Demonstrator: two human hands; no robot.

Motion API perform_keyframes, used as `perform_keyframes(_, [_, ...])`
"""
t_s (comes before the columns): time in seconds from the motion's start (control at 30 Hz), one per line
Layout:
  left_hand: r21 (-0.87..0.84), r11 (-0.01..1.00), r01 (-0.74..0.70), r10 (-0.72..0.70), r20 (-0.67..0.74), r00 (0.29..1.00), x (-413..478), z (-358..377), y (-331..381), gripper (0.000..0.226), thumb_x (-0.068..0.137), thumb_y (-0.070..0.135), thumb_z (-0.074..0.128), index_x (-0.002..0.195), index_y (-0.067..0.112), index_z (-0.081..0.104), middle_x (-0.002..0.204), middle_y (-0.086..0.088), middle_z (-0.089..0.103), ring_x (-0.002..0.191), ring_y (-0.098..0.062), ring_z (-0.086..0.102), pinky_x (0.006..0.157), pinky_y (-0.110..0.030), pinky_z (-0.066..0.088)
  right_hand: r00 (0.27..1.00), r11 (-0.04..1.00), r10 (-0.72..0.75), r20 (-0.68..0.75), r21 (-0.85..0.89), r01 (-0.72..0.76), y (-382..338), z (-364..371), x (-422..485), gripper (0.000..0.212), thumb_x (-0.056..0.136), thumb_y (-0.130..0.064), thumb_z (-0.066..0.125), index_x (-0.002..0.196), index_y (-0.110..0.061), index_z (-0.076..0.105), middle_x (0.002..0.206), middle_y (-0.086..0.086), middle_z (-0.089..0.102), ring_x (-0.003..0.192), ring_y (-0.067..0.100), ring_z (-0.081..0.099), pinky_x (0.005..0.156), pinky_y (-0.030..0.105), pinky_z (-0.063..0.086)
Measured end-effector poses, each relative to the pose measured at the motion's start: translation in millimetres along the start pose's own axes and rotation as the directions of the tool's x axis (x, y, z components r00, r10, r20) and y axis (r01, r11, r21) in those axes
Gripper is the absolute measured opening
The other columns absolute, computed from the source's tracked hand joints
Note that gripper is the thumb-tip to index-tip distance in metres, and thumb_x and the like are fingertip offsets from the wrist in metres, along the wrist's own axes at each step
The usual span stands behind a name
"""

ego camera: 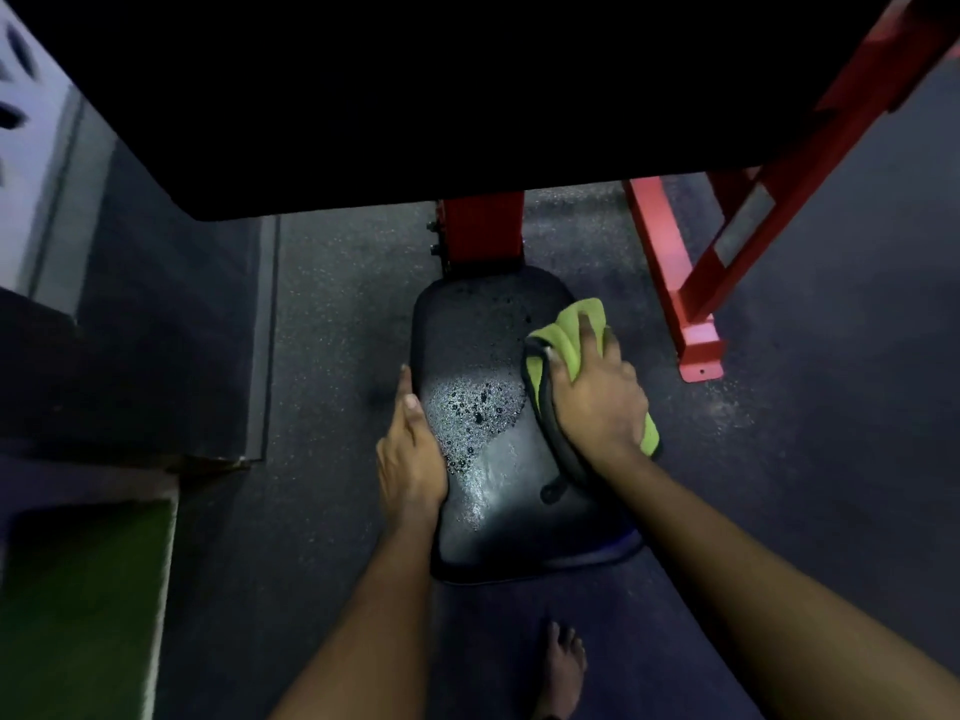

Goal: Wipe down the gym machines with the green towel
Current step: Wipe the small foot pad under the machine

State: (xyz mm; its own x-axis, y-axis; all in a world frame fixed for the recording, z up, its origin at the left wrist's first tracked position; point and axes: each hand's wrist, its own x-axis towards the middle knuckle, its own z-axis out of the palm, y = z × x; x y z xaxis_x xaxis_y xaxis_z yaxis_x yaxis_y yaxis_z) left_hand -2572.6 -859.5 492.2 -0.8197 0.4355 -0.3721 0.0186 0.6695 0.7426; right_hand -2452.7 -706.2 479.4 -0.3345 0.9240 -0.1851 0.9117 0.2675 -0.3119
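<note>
A black padded seat [493,491] of a red-framed gym machine fills the middle of the view, wet with foam and droplets near its centre. My right hand [597,397] presses the green towel [566,330] flat onto the seat's right side, fingers spread over the cloth. A thin dark strap or cord curves along the towel's left edge. My left hand [410,459] rests on the seat's left edge, its thumb lying along the rim.
The red post [480,231] holds the seat at the far end, and a red frame leg [685,314] stands to the right. A large black pad overhangs the top of the view. A grey wall base lies left, green turf [83,589] at lower left, a bare foot [563,667] below.
</note>
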Motion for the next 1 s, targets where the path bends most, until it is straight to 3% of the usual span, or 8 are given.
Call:
perform_keyframes(0.1, [0.006,1.000,0.001,-0.001,0.002,1.000,-2,1,1,0.046,0.107,0.050,0.016,0.152,0.054,0.026,0.116,-0.001,0.068,0.121,-0.032,0.056,0.100,-0.041,0.043,0.984,0.978,-0.178,-0.026,-0.116,0.174,14,6,-25,0.069,0.099,-0.068,0.025,0.158,-0.031,0.030,0.167,0.008,0.025,0.137,0.041,0.041,0.100,0.054,0.046])
perform_keyframes(0.23, [0.020,1.000,0.008,-0.008,-0.009,1.000,-3,-1,5,0.046,0.107,0.051,0.015,0.151,0.056,0.024,0.109,-0.011,0.067,0.111,-0.031,0.060,0.095,-0.041,0.045,0.991,0.987,-0.134,0.008,-0.087,0.135,7,4,-2,0.070,0.099,-0.068,0.024,0.160,-0.033,0.024,0.168,0.010,0.020,0.132,0.042,0.044,0.096,0.053,0.049])
perform_keyframes(0.3, [0.008,1.000,0.003,-0.003,-0.008,1.000,-3,-1,6,0.047,0.107,0.051,0.015,0.152,0.054,0.025,0.107,-0.008,0.068,0.093,-0.016,0.062,0.094,-0.040,0.045,0.996,0.995,-0.091,0.023,-0.028,0.091,-6,5,25,0.070,0.100,-0.067,0.030,0.161,-0.033,0.022,0.166,0.010,0.023,0.126,0.044,0.049,0.094,0.053,0.049])
perform_keyframes(0.4, [0.025,0.999,-0.028,0.028,-0.010,1.000,-3,-1,5,0.046,0.106,0.051,0.014,0.152,0.055,0.024,0.070,0.015,0.040,0.063,0.005,0.037,0.078,-0.034,0.044,0.998,0.998,-0.046,0.035,0.045,0.045,-18,4,49,0.068,0.102,-0.062,0.035,0.161,-0.031,0.023,0.165,0.010,0.026,0.125,0.046,0.050,0.096,0.051,0.047])
perform_keyframes(0.53, [0.057,0.998,-0.042,0.043,-0.015,0.999,1,-1,0,0.047,0.105,0.053,0.013,0.151,0.056,0.023,0.068,0.018,0.027,0.059,0.005,0.031,0.054,-0.018,0.031,0.966,0.956,-0.258,0.003,-0.144,0.256,-6,10,19,0.069,0.101,-0.065,0.025,0.160,-0.031,0.027,0.168,0.005,0.022,0.147,0.043,0.030,0.112,0.055,0.036])
perform_keyframes(0.67, [0.057,0.998,-0.027,0.027,-0.002,1.000,-1,-3,3,0.047,0.104,0.055,0.012,0.151,0.058,0.022,0.069,0.018,0.026,0.060,0.005,0.030,0.057,-0.022,0.034,0.957,0.949,-0.287,0.035,-0.129,0.289,-6,10,36,0.070,0.099,-0.067,0.020,0.159,-0.030,0.028,0.169,0.004,0.020,0.150,0.043,0.025,0.114,0.055,0.036])
perform_keyframes(0.87, [0.044,0.999,0.016,-0.017,0.015,1.000,-2,-4,7,0.048,0.104,0.055,0.012,0.151,0.058,0.021,0.089,0.020,0.048,0.070,0.010,0.030,0.092,-0.042,0.047,0.968,0.972,-0.236,0.086,0.008,0.236,-25,9,76,0.064,0.104,-0.058,0.029,0.161,-0.030,0.023,0.170,0.000,0.016,0.154,0.036,0.017,0.121,0.052,0.028])
perform_keyframes(1.0, [0.048,0.999,-0.011,0.011,0.012,1.000,-3,-3,5,0.046,0.105,0.054,0.012,0.150,0.059,0.020,0.072,0.020,0.028,0.063,0.007,0.028,0.078,-0.030,0.037,0.916,0.910,-0.394,0.071,-0.107,0.400,-13,7,46,0.070,0.099,-0.063,0.017,0.160,-0.030,0.028,0.169,-0.001,0.021,0.155,0.035,0.016,0.123,0.055,0.022])
